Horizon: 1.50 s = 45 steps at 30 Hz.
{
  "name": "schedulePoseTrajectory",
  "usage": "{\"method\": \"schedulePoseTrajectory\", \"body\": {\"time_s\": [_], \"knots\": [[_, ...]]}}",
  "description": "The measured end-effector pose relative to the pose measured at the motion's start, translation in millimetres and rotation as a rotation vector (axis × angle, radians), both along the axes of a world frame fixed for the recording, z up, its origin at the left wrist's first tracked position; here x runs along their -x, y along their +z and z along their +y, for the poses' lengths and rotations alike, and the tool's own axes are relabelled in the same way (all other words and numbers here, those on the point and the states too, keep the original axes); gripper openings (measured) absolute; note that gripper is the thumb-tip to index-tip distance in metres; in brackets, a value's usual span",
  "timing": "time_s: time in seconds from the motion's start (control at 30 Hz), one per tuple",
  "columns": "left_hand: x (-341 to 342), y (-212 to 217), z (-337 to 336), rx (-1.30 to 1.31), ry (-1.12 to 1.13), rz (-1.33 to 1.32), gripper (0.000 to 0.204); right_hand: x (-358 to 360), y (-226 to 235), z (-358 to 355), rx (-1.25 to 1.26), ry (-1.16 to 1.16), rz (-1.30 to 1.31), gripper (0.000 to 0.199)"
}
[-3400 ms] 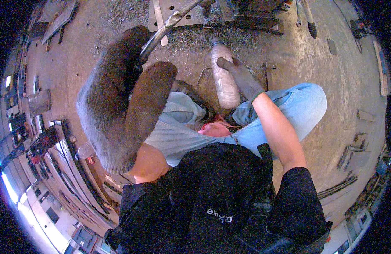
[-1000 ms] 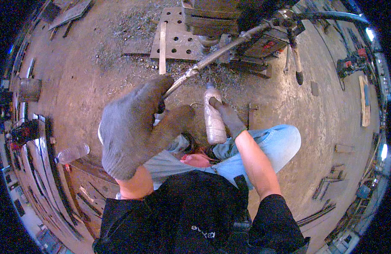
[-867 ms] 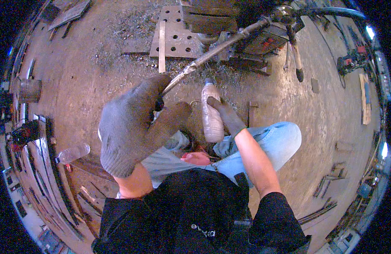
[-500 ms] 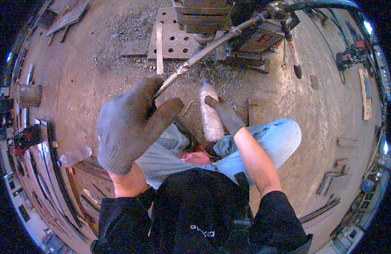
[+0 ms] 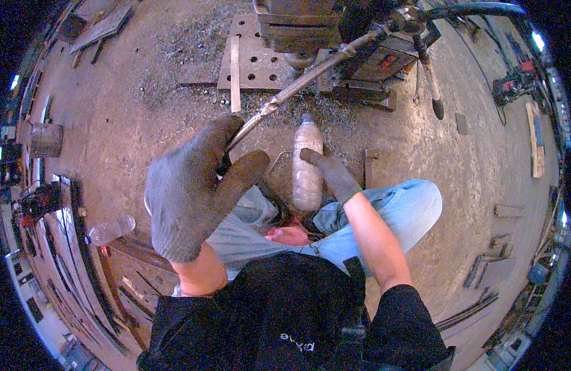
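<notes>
My left hand (image 5: pixel 196 179), in a grey knitted glove, is closed round the lower end of a long metal lever (image 5: pixel 304 80). That lever slants up to a hub (image 5: pixel 409 20) on a machine that looks like a drill press (image 5: pixel 298 25). In my right hand (image 5: pixel 335 173), also gloved, is a plastic bottle (image 5: pixel 307 167) of cloudy, whitish liquid. The bottle stands nearly upright in the picture, its dark cap end toward the machine. Beneath the machine head lies a plate with round holes (image 5: pixel 251 62), a flat metal strip (image 5: pixel 235 74) across it.
Metal shavings (image 5: pixel 174 62) litter the floor round the machine. Another lever with a dark grip (image 5: pixel 437 108) hangs from the hub at right. A clear bottle (image 5: pixel 112 230) lies at left near long metal bars (image 5: pixel 69 247). A metal bucket (image 5: pixel 46 140) stands at far left.
The bottle in my right hand has turned from a slight slant to more upright. My left hand stays on the lever; the whole view has shifted slightly.
</notes>
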<state>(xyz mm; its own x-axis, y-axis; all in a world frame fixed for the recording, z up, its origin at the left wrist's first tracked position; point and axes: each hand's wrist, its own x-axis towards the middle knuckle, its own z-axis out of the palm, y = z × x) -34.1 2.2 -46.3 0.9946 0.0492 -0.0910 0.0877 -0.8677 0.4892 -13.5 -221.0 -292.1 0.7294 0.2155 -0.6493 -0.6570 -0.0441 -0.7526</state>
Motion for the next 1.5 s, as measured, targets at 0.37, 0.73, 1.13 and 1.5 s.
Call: {"method": "schedulePoseTrajectory", "body": {"time_s": [0.37,0.73,1.13,1.5], "knots": [[2.0,-4.5,3.4,-0.018,-0.002,-0.013,0.05,-6.5,-23.0,-9.7,0.05,-0.003,0.125,0.063],[2.1,-11.2,5.6,0.078,-0.015,-0.031,0.049,-3.6,-6.1,-0.1,-0.097,-0.086,0.151,0.069],[1.4,-11.2,3.5,0.08,-0.016,-0.061,0.044,-3.2,-18.9,-7.0,0.047,-0.031,0.015,0.074],[1.0,-10.9,3.1,0.097,-0.007,-0.039,0.044,-1.1,-0.9,-3.3,0.078,0.036,0.045,0.077]]}}
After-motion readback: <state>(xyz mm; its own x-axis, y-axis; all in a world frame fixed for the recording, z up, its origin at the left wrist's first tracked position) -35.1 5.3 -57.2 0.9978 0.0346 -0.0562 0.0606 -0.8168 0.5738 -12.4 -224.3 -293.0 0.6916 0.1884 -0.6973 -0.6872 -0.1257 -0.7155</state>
